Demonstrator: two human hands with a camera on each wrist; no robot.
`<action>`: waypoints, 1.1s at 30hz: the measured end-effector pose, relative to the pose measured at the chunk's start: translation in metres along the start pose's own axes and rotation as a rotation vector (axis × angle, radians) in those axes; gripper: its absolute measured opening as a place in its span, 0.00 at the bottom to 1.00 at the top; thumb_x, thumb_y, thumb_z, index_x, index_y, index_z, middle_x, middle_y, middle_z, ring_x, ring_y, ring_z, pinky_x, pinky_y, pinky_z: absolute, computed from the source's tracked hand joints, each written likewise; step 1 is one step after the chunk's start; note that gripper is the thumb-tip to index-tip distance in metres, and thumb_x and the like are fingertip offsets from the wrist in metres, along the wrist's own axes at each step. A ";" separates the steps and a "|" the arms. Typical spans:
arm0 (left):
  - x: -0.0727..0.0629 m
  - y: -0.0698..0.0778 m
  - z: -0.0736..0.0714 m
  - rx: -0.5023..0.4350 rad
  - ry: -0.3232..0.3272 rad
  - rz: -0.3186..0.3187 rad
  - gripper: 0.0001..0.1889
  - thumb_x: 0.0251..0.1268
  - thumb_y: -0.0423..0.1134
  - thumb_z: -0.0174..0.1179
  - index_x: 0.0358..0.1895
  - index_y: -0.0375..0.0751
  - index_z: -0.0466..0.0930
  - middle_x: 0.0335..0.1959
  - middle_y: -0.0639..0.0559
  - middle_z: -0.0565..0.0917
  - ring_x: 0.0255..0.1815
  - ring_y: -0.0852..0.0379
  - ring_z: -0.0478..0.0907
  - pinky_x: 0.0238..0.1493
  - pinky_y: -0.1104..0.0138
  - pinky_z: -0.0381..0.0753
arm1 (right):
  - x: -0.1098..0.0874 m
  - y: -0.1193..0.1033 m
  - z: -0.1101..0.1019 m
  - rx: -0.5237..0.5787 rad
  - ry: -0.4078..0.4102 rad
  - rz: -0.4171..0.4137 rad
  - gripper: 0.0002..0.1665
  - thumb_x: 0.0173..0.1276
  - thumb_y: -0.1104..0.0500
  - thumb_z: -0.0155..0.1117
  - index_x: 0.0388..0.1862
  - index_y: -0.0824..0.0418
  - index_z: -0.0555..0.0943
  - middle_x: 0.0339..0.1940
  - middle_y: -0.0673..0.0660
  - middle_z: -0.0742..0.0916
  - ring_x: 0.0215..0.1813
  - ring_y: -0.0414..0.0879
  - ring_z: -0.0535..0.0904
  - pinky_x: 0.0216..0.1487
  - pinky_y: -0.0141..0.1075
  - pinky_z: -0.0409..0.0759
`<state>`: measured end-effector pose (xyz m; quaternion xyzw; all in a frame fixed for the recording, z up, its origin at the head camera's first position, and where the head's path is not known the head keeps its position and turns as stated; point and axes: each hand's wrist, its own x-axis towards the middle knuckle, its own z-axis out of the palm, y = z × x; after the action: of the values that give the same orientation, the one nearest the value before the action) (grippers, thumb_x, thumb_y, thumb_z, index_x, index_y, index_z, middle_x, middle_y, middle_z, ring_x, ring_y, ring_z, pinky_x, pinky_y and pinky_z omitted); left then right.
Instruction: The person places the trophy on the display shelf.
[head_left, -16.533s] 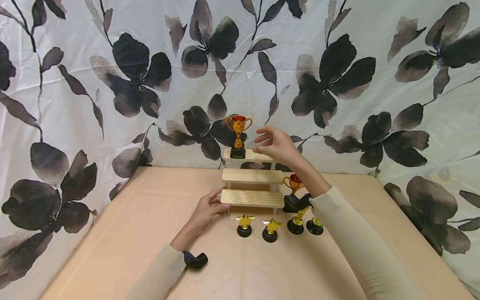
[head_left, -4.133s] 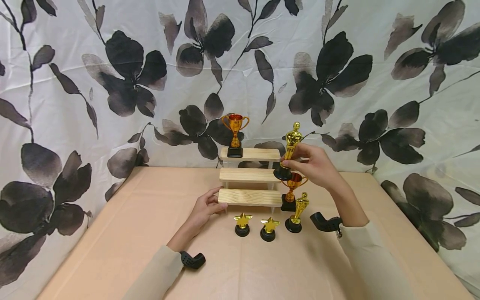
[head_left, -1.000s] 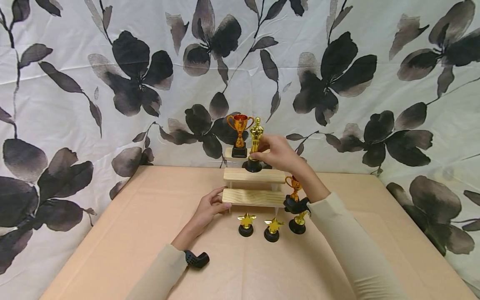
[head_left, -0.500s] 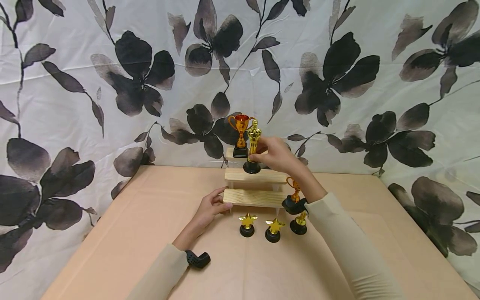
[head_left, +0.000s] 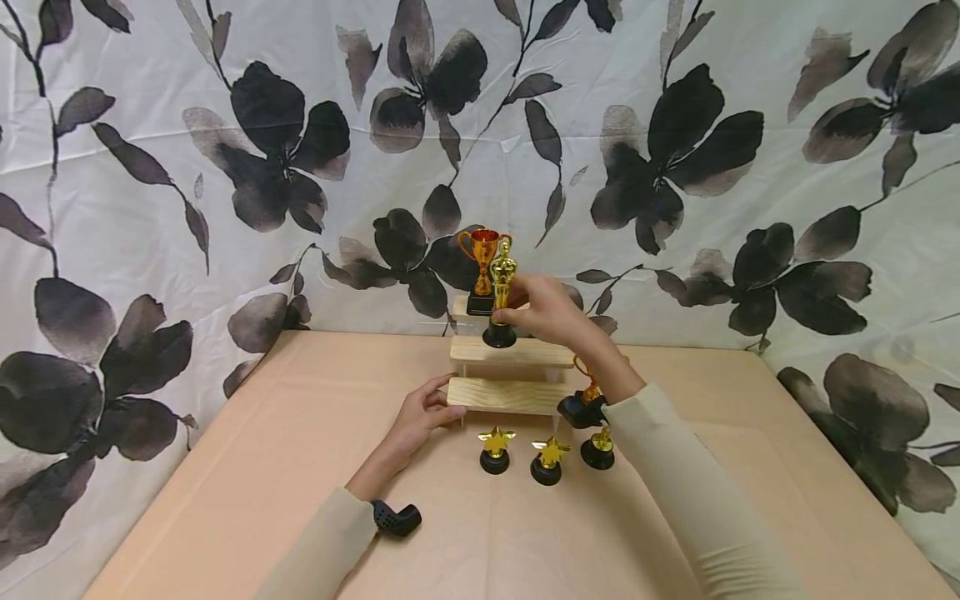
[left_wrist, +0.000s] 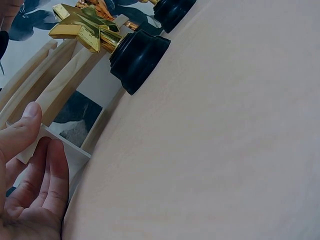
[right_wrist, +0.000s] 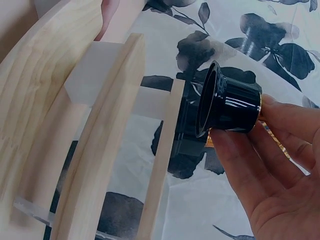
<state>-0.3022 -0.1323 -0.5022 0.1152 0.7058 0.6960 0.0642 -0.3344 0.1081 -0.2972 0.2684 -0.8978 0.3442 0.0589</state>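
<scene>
A three-tier wooden display stand [head_left: 510, 396] stands on the table, with clear supports under its shelves. My left hand [head_left: 423, 417] grips the left end of its lowest shelf; in the left wrist view the thumb lies on the wood and the fingers curl by the support. My right hand [head_left: 551, 312] pinches a gold statuette trophy [head_left: 502, 271] low on its figure, upright. In the right wrist view its black base [right_wrist: 237, 102] hangs apart from the middle shelf [right_wrist: 107, 130]. Behind it, an orange-gold trophy cup [head_left: 483, 248] stands on the top shelf's left end.
Two star trophies [head_left: 495, 444] stand before the stand. To the right, another statuette trophy [head_left: 597, 454] and a second cup [head_left: 591, 393] are partly hidden by my right wrist and sleeve. A floral cloth [head_left: 540, 192] hangs behind the table [head_left: 480, 542].
Empty at first near the top shelf, my right hand later held up a statuette trophy right of the stand. It has carried this left, then slightly lower. My left hand stays on the shelf.
</scene>
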 end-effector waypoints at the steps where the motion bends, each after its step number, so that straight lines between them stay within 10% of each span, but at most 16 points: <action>1: 0.000 0.000 0.000 0.004 -0.001 0.000 0.39 0.66 0.32 0.70 0.78 0.38 0.63 0.42 0.47 0.85 0.38 0.58 0.85 0.41 0.67 0.88 | 0.001 0.000 0.001 -0.002 0.000 0.004 0.16 0.67 0.58 0.74 0.48 0.65 0.84 0.43 0.62 0.91 0.49 0.55 0.88 0.52 0.49 0.85; 33: 0.008 0.003 -0.006 -0.029 -0.035 0.013 0.38 0.66 0.29 0.69 0.78 0.38 0.64 0.39 0.54 0.85 0.38 0.61 0.84 0.40 0.69 0.87 | 0.024 0.006 0.019 -0.035 -0.008 -0.003 0.12 0.66 0.57 0.75 0.42 0.64 0.85 0.39 0.61 0.92 0.46 0.54 0.89 0.49 0.48 0.86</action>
<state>-0.3111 -0.1363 -0.4988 0.1313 0.6935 0.7046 0.0736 -0.3567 0.0884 -0.3081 0.2700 -0.9035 0.3273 0.0606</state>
